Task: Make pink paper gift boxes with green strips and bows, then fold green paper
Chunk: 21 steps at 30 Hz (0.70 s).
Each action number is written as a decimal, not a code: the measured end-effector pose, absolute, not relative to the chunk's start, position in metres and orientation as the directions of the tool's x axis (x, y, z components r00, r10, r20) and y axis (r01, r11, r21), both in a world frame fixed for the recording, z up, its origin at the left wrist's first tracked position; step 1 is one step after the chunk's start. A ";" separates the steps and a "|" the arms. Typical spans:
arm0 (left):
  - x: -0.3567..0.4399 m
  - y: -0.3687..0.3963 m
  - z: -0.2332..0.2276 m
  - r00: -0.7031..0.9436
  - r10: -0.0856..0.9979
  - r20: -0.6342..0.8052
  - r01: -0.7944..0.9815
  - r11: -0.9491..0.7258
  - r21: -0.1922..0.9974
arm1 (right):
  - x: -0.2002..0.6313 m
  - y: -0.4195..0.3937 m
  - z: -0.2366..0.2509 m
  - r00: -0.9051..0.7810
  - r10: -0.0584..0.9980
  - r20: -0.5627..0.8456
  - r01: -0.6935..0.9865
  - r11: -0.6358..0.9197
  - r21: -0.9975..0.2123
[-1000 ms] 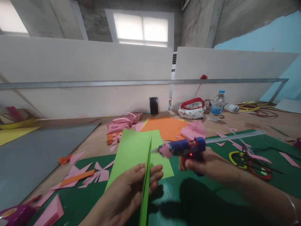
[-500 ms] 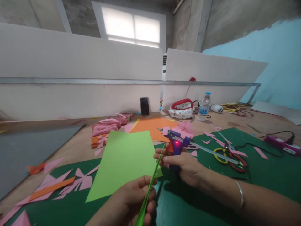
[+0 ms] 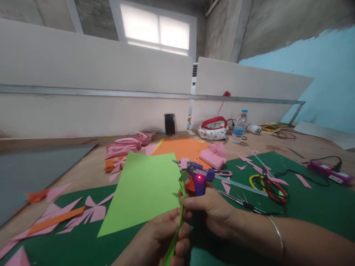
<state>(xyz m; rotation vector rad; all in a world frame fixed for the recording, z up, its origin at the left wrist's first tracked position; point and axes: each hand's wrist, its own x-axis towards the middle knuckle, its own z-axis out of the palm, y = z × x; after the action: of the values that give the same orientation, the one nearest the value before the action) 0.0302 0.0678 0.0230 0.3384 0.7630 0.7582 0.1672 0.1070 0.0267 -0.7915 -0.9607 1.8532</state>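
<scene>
The left hand pinches a thin, curled green paper strip. Just beside it, the right hand grips a purple plastic glue gun, touching the strip.

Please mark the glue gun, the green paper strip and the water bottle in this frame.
glue gun [image 3: 197,176]: head view, on its purple body beside the red light.
green paper strip [image 3: 181,207]: head view, on the stretch above the left hand's fingers.
water bottle [image 3: 239,128]: head view, on its labelled middle.

A wooden table carries a green cutting mat and paper scraps.
</scene>
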 end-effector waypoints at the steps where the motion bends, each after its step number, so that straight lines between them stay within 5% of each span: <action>1: 0.031 0.067 0.023 0.459 0.724 -0.514 -0.466 0.689 0.555 | 0.167 0.106 0.028 -0.424 0.894 -0.142 -0.399 -0.325 -0.857; 9: 0.029 0.065 0.022 0.589 0.640 -0.493 -0.303 0.741 0.599 | 0.177 0.116 0.040 -0.292 0.942 -0.168 -0.415 -0.283 -0.865; 14: 0.029 0.074 0.017 0.755 0.585 -0.298 -0.281 0.698 0.659 | 0.184 0.124 0.044 -0.262 0.959 -0.104 -0.478 -0.223 -0.850; 21: 0.026 0.073 0.015 0.663 0.656 -0.361 -0.303 0.676 0.672 | 0.192 0.140 0.039 -0.201 0.980 -0.010 -0.490 -0.109 -0.865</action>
<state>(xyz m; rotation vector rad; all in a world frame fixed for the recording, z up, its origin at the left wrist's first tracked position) 0.0260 0.0733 0.0145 0.6116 0.6341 0.5817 0.1920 0.1403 0.0385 -0.7565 -0.9106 1.5956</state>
